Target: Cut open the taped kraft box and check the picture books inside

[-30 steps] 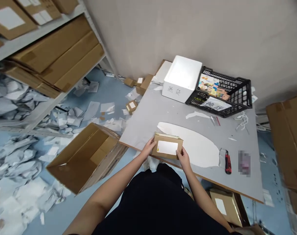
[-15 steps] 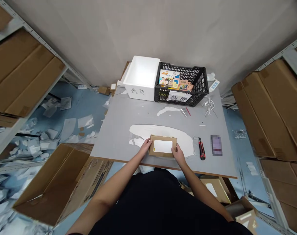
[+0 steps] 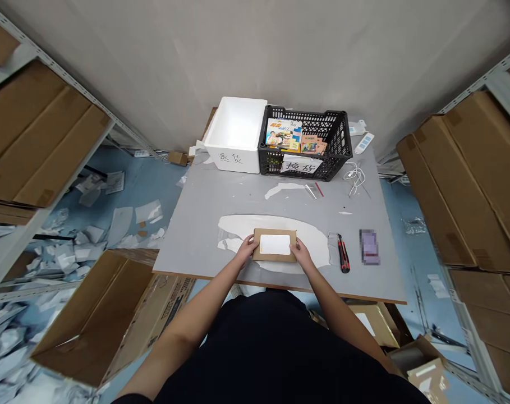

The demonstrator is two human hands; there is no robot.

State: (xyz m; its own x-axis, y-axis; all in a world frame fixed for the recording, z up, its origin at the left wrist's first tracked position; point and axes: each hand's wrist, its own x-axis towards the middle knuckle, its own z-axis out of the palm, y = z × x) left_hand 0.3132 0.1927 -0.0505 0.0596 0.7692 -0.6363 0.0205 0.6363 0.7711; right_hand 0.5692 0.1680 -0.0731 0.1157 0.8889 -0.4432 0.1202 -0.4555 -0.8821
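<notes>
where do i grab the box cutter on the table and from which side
Grip the box cutter by its red and black handle, around the middle, from the near side. It lies flat, pointing away from you, and its narrow far end looks like the blade end. Your right hand is closest, once off the cardboard box.

One table holds one kraft box, one foam box, one black crate, one utility knife (two hands on that box: left hand, right hand).
</notes>
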